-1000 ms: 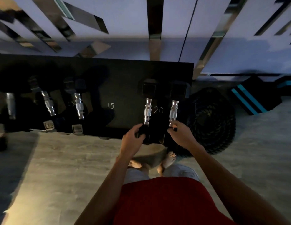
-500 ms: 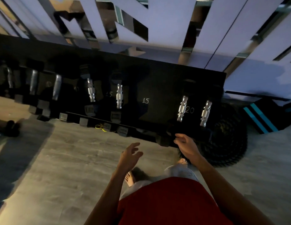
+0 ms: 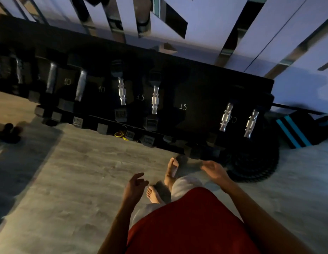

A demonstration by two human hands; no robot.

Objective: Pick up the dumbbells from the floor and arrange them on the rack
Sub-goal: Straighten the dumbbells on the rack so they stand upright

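Head view: left hand (image 3: 134, 186) and right hand (image 3: 214, 170) hang loosely curled, holding nothing; the rack (image 3: 196, 85) is cut off at left, its leftmost dumbbells (image 3: 18, 69) blurred in shadow

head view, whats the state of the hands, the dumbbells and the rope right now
left hand, open, holding nothing
right hand, open, holding nothing
20 dumbbells, both lying on the rack, untouched
15 dumbbells, both lying on the rack
10 dumbbells, both lying on the rack
battle rope, coiled on the floor by the rack
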